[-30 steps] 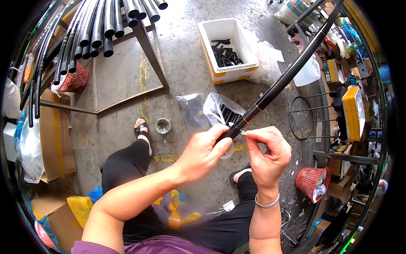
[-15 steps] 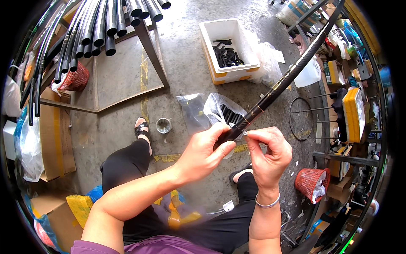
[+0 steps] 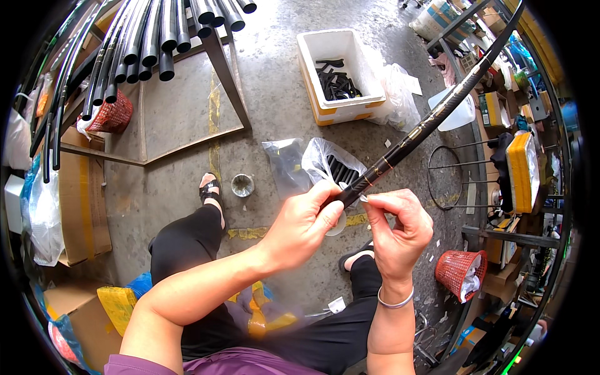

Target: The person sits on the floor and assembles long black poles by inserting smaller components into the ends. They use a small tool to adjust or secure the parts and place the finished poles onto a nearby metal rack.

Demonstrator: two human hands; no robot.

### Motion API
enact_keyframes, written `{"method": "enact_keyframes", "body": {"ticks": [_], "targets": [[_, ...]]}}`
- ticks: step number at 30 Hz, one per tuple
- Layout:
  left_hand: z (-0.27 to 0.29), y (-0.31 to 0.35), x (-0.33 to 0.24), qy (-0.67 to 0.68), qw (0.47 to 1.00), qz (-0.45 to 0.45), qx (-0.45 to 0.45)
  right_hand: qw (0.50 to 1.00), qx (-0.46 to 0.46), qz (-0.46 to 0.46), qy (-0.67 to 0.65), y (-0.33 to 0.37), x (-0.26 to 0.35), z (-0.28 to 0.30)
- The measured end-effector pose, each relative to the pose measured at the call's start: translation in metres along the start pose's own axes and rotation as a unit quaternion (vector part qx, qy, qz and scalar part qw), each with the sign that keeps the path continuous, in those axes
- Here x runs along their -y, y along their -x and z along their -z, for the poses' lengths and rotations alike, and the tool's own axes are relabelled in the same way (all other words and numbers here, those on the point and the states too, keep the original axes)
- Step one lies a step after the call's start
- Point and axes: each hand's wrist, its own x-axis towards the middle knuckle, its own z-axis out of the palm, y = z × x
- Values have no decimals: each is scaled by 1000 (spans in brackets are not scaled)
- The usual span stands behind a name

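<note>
My left hand [image 3: 301, 220] is wrapped round the lower end of a long black fishing rod [image 3: 417, 135] with gold and silver decoration. The rod slants up to the far right, beyond the picture's top edge. Close beside its lower part, my right hand [image 3: 400, 230] is closed in a pinch on a small whitish scrap [image 3: 364, 199], whose exact kind is too small to tell. Below the rod, an open clear plastic bag [image 3: 315, 153] on the floor holds several short black tubes [image 3: 341, 170].
A white foam box [image 3: 307, 70] of black parts stands ahead. Black poles [image 3: 150, 44] lie on a metal rack [image 3: 228, 81] at far left. A metal can [image 3: 242, 185] sits near my foot. Right are a red basket [image 3: 451, 267] and a round-based stool [image 3: 431, 181].
The rod has swung slightly to the right and lower at its far end. My left hand keeps its grip, and my right hand stays nearly in place with the scrap.
</note>
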Motion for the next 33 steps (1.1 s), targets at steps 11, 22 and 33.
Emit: {"method": "enact_keyframes", "body": {"ticks": [11,22,33], "targets": [[0,1,4,-62,997,-35,-5,1000,6,2,5,-1,2,0],[-3,2,10,-106,989,-95,-50,1000,6,-3,23,1,4,-1],[-5,1,12,-165,971,-147,-91,999,12,1,43,0,6,-1]]}}
